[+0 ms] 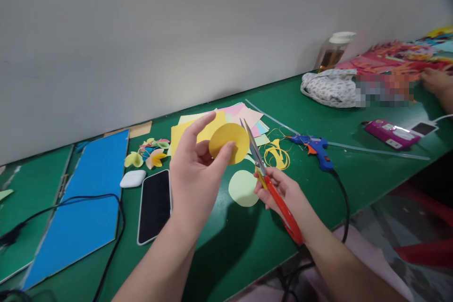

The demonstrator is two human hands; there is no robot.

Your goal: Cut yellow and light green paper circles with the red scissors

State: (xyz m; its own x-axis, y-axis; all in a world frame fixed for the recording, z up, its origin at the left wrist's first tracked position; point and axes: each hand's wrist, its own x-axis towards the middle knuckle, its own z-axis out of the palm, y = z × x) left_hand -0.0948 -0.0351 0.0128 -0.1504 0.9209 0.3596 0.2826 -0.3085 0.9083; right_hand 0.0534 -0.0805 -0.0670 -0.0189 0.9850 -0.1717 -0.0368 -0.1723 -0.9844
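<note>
Between the thumb and fingers of my left hand (196, 165) is a yellow paper circle (235, 139), held up above the table. My right hand (283, 193) grips red-handled scissors (279, 200), whose blades point up and stand slightly apart beside the circle's right edge. A small yellow piece shows by the scissors' pivot, close to my right fingers. Below the hands a pale green paper circle (243, 188) lies flat on the green table (226, 245). Yellow paper scraps (278, 155) lie just beyond my right hand, and a stack of coloured paper (244, 113) sits behind the left.
A blue glue gun (316, 146) with a trailing cord lies right, near clear glue sticks. On the left are a phone (155, 207), a white case (133, 179), paper flowers (148, 151) and a blue board (85, 207). Another person's hand (439, 82) is far right.
</note>
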